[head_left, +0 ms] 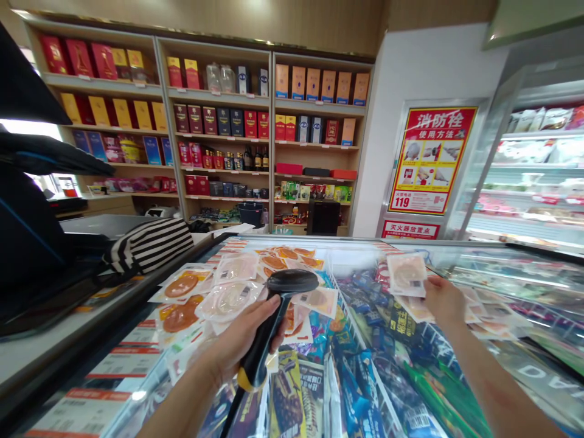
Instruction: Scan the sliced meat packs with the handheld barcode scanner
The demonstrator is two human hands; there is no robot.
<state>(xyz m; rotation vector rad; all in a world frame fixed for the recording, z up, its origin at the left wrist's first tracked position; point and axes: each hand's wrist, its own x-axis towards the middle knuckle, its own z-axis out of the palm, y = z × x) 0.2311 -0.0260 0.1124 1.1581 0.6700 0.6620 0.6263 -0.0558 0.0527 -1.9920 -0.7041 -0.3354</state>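
My left hand (244,340) is wrapped round the handle of a black and yellow barcode scanner (292,281), its head pointing up and to the right. To its left and beyond lie flat clear packets (181,285) with round orange-brown or pale contents, piled on the freezer's glass top. My right hand (444,299), off to the right, pinches the edge of a flat packet (407,275) with a round pale content and a small barcode. More such packets (488,310) lie just right of that hand, partly behind my wrist.
Beneath the glass of the chest freezer (387,240) are ice creams in colourful wrappers (287,395), split by wire dividers. A striped cloth item (150,246) rests on the counter at left, beside a dark monitor (27,201). Shelves of boxes (207,120) and a lit display fridge (538,164) stand behind.
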